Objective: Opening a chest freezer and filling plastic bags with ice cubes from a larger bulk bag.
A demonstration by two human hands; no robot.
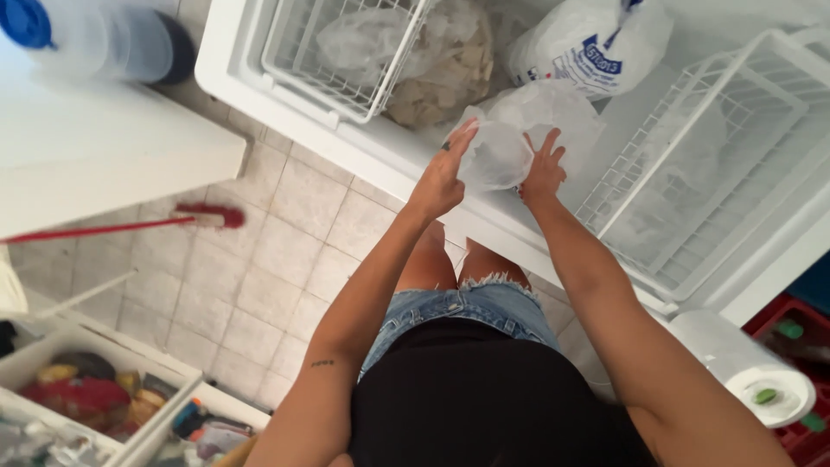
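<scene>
Nearest to me I see the black top and frayed denim shorts, and both bare arms reaching forward over the tiled floor to the open white chest freezer. My left hand rests flat against the left side of a clear plastic bag, fingers straight and close together, pressing on it rather than wrapped around it. My right hand meets the same bag from below and to the right, fingers spread apart against the plastic. The bag sits between the two hands, just inside the freezer's front rim, and looks frosted; I cannot tell what is in it. To its right a white wire basket hangs in the freezer. Beyond the bag lies a white bag with blue print, and to the left a second wire basket sits beside a bag of pale pieces. Off to the left, a red-handled broom lies across the floor.
</scene>
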